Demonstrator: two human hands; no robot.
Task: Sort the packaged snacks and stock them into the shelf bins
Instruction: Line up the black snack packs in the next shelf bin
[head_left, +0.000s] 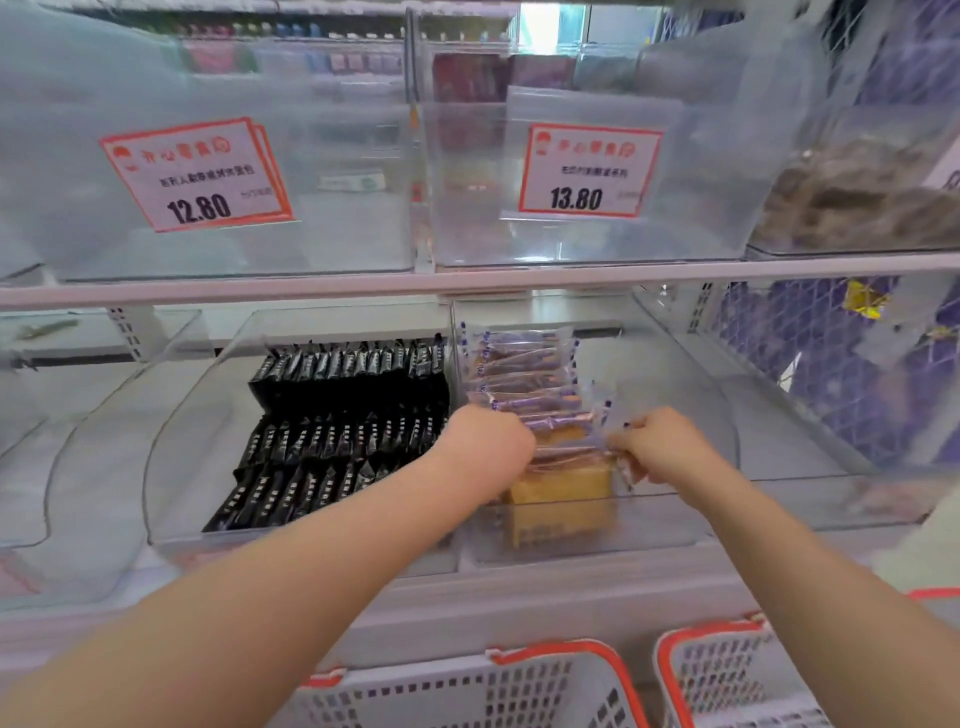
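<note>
Snacks in black wrappers (332, 415) fill the left clear bin (171, 467); purple-edged cake packets (524, 379) stand in the right bin (691, 395). The left hand (488, 447) curls on the row's near end, and the right hand (660, 447) pinches a packet edge. They look light, soft and crinkly, so they are best held by the sealed ends. The tags above read 12.80 (197, 174) and 13.80 (589, 171).
</note>
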